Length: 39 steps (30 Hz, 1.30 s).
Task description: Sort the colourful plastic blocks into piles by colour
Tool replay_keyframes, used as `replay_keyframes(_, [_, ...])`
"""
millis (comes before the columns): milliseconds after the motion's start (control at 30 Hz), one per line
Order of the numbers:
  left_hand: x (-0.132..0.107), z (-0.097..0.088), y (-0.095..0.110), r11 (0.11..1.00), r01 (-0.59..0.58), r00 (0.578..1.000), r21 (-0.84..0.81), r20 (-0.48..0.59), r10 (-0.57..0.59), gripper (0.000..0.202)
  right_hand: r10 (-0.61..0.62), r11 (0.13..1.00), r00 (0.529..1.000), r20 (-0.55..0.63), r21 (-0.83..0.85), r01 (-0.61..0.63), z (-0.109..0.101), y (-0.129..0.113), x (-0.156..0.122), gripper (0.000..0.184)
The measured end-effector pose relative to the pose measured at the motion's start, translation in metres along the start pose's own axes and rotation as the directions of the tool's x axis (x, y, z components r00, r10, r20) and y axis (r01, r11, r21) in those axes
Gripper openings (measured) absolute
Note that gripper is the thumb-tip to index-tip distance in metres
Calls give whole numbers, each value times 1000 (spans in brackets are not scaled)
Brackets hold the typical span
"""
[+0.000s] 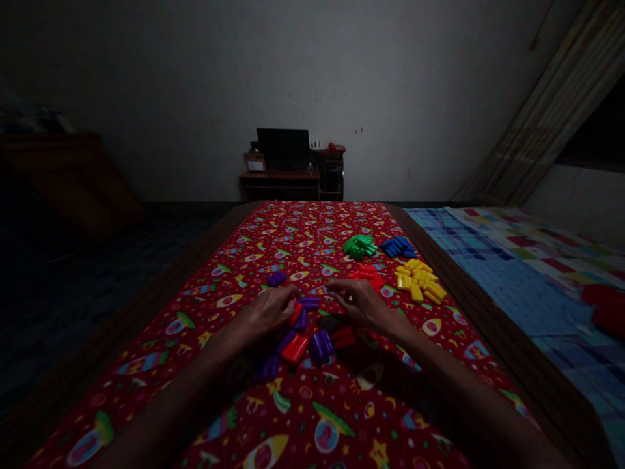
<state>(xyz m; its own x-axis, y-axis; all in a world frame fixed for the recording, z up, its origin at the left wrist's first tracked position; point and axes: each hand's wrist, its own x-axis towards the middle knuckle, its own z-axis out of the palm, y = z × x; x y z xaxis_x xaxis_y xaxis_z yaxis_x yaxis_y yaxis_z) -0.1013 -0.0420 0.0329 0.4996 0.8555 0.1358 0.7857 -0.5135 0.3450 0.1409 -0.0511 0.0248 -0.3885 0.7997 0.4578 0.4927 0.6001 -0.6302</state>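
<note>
My left hand (263, 314) rests palm down, its fingertips curled at a small red plastic block (295, 314) and a purple block (301, 320). I cannot tell whether it grips anything. My right hand (356, 303) lies palm down with its fingers spread, holding nothing, just short of a purple block (308, 303). More purple and red blocks (295, 349) lie scattered below my hands on a red rocket-print cloth (312, 221). Farther off lie a heap of red blocks (366, 275), yellow blocks (417, 280), green blocks (359, 246) and blue blocks (398, 247).
The cloth covers a long, dark wooden-edged surface (532, 345). A blue checked bedsheet (508, 286) lies to the right, with a red cloth (605, 311) on it. A low desk with a dark monitor (283, 148) stands against the far wall.
</note>
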Motion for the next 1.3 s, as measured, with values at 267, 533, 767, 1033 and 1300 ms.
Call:
replay_keyframes(267, [3, 7, 31, 916, -144, 978, -374, -197, 73, 23, -45, 999, 995, 88, 22, 43, 19, -6, -11, 37])
replay_keyframes(533, [6, 0, 17, 958, -128, 976, -256, -201, 77, 25, -99, 952, 984, -147, -301, 51, -16, 42, 19, 23])
replay_keyframes(767, [-12, -12, 6, 987, -113, 952, -112, 273, 140, 24, -25, 875, 999, -20, -484, 12, -28, 83, 26, 26])
replay_keyframes(1033, [-31, -10, 34, 982, -144, 910, 120, 407, 83, 46, -44, 901, 999, -8, -433, 36, -26, 85, 20, 29])
replay_keyframes(1300, [-23, 3, 19, 969, -236, 952, -68, 186, 244, 30, -48, 907, 997, -55, -420, 20, -28, 49, 20, 26])
